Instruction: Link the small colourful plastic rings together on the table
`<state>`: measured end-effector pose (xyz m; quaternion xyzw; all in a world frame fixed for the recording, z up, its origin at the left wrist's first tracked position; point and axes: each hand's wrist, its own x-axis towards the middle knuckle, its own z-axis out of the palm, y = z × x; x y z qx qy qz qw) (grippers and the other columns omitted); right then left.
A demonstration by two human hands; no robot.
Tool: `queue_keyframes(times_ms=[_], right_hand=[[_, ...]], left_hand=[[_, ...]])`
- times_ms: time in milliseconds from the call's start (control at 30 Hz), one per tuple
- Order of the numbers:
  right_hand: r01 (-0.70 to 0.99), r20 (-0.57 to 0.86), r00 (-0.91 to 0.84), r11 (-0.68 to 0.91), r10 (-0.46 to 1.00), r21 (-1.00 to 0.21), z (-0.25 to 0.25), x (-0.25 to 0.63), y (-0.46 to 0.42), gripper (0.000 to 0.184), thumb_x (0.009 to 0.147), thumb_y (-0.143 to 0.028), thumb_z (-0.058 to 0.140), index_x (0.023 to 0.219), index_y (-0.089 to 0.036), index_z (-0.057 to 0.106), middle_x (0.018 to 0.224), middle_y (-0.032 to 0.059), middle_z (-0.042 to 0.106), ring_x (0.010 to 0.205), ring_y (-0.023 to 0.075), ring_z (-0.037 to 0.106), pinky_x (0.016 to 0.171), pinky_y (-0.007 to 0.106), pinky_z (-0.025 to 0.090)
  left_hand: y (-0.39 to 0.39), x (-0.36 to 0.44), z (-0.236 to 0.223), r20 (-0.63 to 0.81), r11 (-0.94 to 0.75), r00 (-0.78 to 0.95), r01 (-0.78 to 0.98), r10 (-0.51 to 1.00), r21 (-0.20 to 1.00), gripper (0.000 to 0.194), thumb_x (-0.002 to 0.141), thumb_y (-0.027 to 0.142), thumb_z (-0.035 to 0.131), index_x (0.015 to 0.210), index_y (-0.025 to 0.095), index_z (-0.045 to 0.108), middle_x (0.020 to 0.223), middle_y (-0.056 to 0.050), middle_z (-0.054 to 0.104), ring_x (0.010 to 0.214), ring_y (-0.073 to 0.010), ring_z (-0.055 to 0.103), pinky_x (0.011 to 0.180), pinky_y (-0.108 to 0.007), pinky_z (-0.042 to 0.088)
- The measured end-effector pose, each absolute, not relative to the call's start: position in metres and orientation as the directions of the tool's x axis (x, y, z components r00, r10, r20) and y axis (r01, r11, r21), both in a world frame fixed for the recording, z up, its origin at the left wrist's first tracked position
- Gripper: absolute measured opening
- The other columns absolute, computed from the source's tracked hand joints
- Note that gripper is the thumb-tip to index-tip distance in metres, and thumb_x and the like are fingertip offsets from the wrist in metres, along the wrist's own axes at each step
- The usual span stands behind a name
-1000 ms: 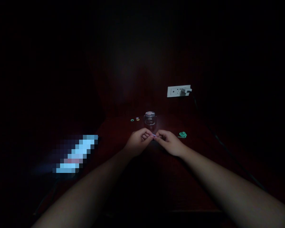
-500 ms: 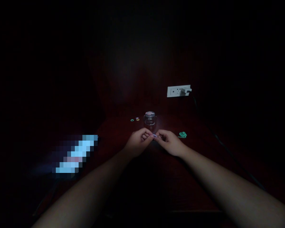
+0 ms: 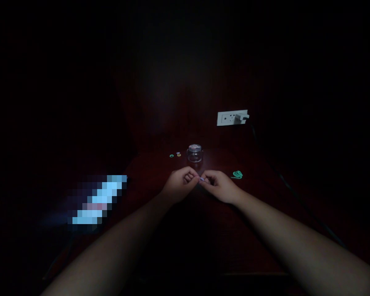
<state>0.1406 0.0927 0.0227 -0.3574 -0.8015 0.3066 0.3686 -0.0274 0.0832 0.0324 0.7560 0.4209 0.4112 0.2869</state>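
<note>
Over the dark red table, my left hand (image 3: 181,183) and my right hand (image 3: 218,186) meet fingertip to fingertip. Both are closed in a pinch on a small light purple band (image 3: 201,179), which looks like a hair tie; most of it is hidden by the fingers. Just behind the hands stands a clear jar (image 3: 195,154) with a patterned lid. A coiled green cord (image 3: 237,175) lies to the right of my right hand. Back left are a green ring (image 3: 172,156), a yellow ring (image 3: 179,155) and a pale ring beside it.
A lit screen (image 3: 98,201), pixelated, is at the left. On the back wall a white socket plate (image 3: 226,118) holds a plug (image 3: 241,117), and a dark cable (image 3: 308,209) runs down the right side. The surroundings are very dark.
The purple band has shifted slightly between my fingertips, and my right fingers have dipped a little. Nothing else on the table has moved.
</note>
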Motion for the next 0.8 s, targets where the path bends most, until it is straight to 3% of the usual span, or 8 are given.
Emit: queue_keyframes(times_ms=[233,800], right_hand=[[0.301,0.358,-0.464,0.525,0.810,-0.797,0.0204,0.1417,0.0948,0.018,0.075,-0.033,0.052,0.074,-0.015,0.053,0.057,-0.0032,0.043,0.050,0.0074,0.035,0.047,0.020,0.030],[0.285,0.401,-0.425,0.540,0.812,-0.792,0.0219,0.1412,0.0953,0.015,0.075,-0.029,0.052,0.073,-0.015,0.053,0.058,-0.0030,0.044,0.052,0.0080,0.038,0.048,0.020,0.031]], left_hand=[[0.0828,-0.0268,0.0326,0.403,-0.491,0.288,0.396,0.869,0.776,0.016,0.074,0.027,0.053,0.080,0.013,0.058,0.068,-0.001,0.056,0.059,-0.0075,0.049,0.052,-0.017,0.039],[0.0857,-0.0281,0.0277,0.370,-0.473,0.311,0.395,0.876,0.788,0.021,0.076,0.032,0.052,0.085,0.014,0.057,0.072,-0.002,0.059,0.061,-0.0083,0.052,0.054,-0.018,0.041]])
